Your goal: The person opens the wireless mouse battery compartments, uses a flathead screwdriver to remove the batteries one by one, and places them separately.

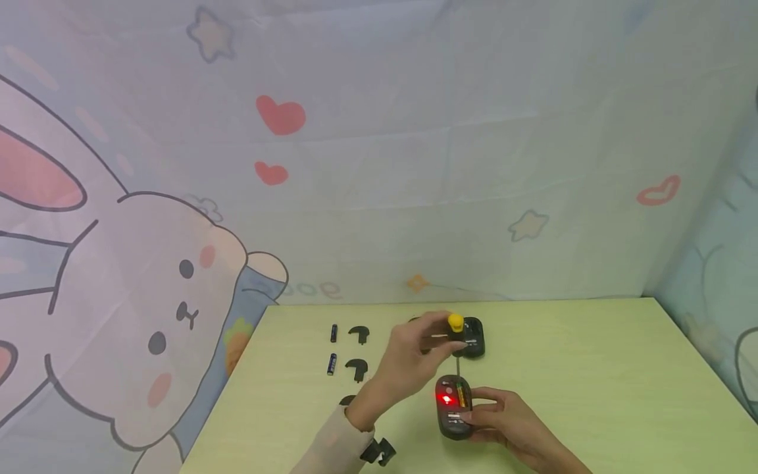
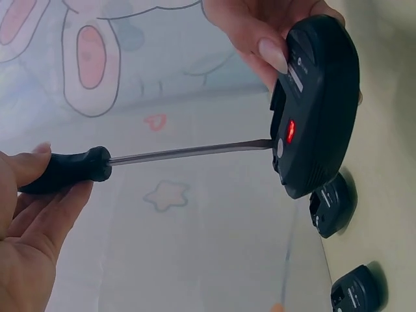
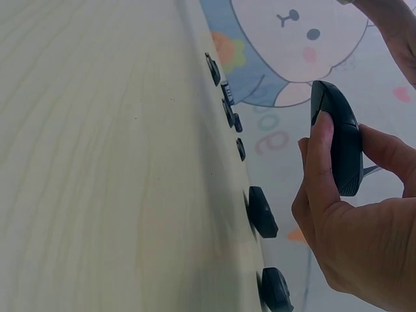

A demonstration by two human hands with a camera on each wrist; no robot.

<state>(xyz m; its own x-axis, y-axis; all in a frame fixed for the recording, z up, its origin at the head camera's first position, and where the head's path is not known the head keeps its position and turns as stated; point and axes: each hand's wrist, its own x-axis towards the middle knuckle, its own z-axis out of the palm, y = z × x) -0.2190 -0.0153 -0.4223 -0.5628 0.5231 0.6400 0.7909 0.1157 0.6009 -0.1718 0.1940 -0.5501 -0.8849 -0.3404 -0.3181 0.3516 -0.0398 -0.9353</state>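
My left hand (image 1: 408, 355) grips a screwdriver (image 2: 84, 166) with a black handle and a yellow end. Its metal shaft (image 1: 458, 366) points down, and the flat tip touches the open battery slot of a black computer mouse (image 1: 454, 426). Fingers and thumb of my right hand (image 1: 512, 421) hold this mouse by its side, underside facing up. A red light (image 2: 291, 132) glows on that underside. Inside the slot lies a battery (image 1: 462, 396). The right wrist view shows the mouse (image 3: 344, 146) raised above the table, between thumb and fingers.
Behind the left hand stands another black mouse (image 1: 475, 339), with one more partly hidden beside it. To the left on the table (image 1: 592, 368) lie two batteries (image 1: 332, 364) and several black curved covers (image 1: 358, 368). A printed cloth (image 1: 474, 164) hangs behind the table.
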